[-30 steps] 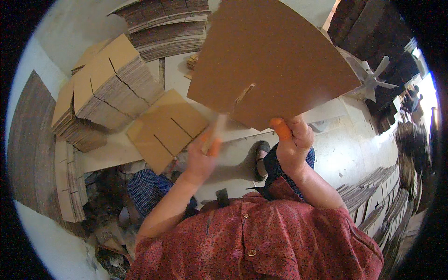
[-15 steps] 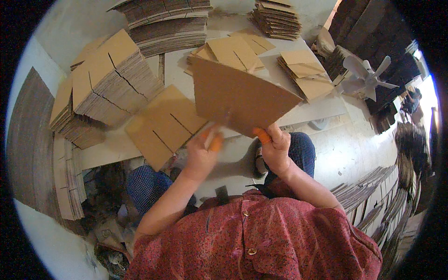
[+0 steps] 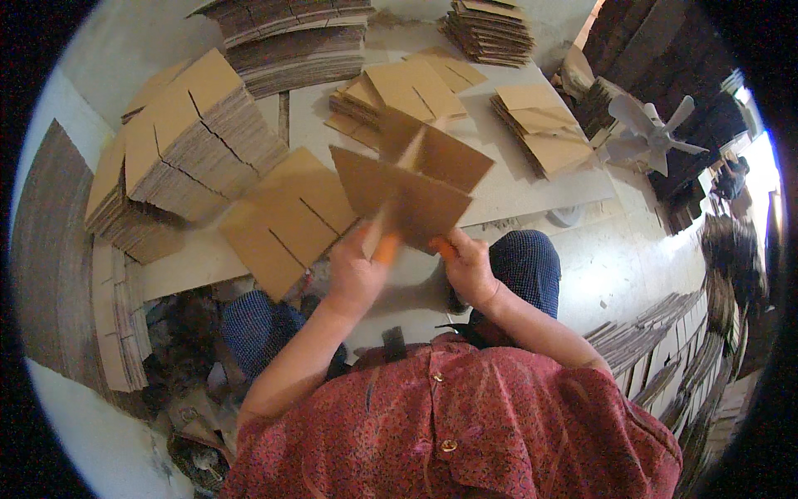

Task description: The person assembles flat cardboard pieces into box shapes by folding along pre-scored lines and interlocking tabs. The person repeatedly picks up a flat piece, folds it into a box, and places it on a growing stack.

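Observation:
A brown cardboard divider (image 3: 426, 198), made of panels that cross one another, stands out in front of me with its cells partly unfolded. My right hand (image 3: 470, 270) is closed on its lower right corner. At its lower left edge my left hand (image 3: 356, 273) is closed on a panel, slightly smeared by motion. Orange coverings show on fingers of both hands. Just beyond my left hand lies a flat cardboard sheet (image 3: 278, 208) with two dark slots, overhanging the near edge of the white table (image 3: 532, 193).
A tall stack of slotted cardboard sheets (image 3: 212, 137) stands at the left. Farther back are another large stack (image 3: 295, 54), a loose pile (image 3: 407, 87) and a stack at the back right (image 3: 490, 33). Folded cardboard pieces (image 3: 544, 133) lie right, near a white fan (image 3: 652, 133).
The cardboard held between my hands has gone from a flat panel face to spread, crossing panels. Both hands have shifted slightly, the right one to the left. The slotted sheet stays put.

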Demonstrator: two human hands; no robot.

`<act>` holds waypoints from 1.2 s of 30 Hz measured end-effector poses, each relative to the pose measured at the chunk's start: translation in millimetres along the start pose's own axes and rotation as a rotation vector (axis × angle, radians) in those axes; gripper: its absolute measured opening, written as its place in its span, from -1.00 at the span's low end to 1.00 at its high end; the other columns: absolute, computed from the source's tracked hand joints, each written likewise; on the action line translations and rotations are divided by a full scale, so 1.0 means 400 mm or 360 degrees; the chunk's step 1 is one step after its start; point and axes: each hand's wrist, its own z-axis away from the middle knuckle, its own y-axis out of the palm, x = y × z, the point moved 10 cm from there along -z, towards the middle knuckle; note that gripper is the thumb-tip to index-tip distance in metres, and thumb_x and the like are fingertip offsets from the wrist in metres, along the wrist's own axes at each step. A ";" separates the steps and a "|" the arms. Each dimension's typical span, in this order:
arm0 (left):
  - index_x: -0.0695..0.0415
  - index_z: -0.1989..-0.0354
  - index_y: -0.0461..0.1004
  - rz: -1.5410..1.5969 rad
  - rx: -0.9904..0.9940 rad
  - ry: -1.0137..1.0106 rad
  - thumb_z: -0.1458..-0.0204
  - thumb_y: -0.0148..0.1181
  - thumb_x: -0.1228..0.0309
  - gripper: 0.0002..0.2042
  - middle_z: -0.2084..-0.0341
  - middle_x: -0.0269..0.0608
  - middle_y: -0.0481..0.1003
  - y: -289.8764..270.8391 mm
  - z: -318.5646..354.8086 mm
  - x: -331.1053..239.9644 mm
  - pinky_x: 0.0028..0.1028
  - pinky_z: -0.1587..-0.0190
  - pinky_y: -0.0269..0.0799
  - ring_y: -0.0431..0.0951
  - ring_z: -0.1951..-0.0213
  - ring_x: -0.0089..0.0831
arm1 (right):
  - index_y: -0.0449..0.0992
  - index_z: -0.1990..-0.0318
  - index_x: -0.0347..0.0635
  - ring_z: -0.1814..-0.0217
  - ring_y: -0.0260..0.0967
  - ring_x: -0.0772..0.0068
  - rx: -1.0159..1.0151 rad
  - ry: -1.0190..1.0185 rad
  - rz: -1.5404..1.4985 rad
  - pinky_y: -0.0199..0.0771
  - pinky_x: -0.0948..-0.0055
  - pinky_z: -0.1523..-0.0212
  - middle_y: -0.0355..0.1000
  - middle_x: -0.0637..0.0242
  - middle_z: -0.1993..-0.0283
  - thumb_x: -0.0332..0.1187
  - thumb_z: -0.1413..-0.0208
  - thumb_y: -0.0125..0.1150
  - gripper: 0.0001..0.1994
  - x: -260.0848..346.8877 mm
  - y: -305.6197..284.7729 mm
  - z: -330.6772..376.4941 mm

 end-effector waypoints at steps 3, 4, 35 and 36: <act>0.21 0.15 0.36 0.0133 0.0052 -0.0109 0.15 0.25 0.42 -0.65 0.38 -0.01 0.48 0.002 -0.009 -0.001 -0.39 0.32 0.41 0.52 0.35 -0.19 | 0.41 0.16 -0.22 0.34 0.44 0.06 0.0117 0.0105 -0.0023 0.40 0.35 0.37 0.44 0.05 0.36 -0.50 0.02 0.11 -0.77 -0.027 0.017 0.019; 0.22 0.08 0.32 0.0224 0.0087 -0.0225 0.16 0.27 0.41 -0.57 0.29 0.00 0.46 0.000 -0.002 0.008 -0.38 0.26 0.40 0.50 0.29 -0.21 | 0.41 0.16 -0.22 0.34 0.44 0.07 0.0076 0.0024 0.0014 0.41 0.34 0.39 0.43 0.04 0.34 -0.45 0.04 0.15 -0.76 0.007 -0.008 0.014; 0.22 -0.07 0.26 0.0132 0.0862 0.0006 -0.01 0.09 0.28 -0.55 -0.13 0.05 0.16 0.213 0.078 -0.069 -0.33 -0.13 0.14 0.22 -0.13 -0.10 | 0.13 -0.14 -0.16 -0.23 -0.03 -0.20 -0.0471 0.0143 0.1665 0.07 0.09 -0.16 0.01 -0.03 -0.23 -0.37 -0.05 0.01 -0.53 -0.129 -0.524 -0.437; 0.22 -0.05 0.27 0.0143 0.0871 -0.0010 0.00 0.11 0.29 -0.55 -0.12 0.06 0.17 0.215 0.076 -0.067 -0.34 -0.13 0.14 0.23 -0.13 -0.11 | 0.12 -0.13 -0.15 -0.21 -0.02 -0.26 -0.0373 0.0241 0.1804 0.07 0.08 -0.16 0.04 -0.03 -0.22 -0.29 -0.07 0.02 -0.53 -0.214 -0.508 -0.452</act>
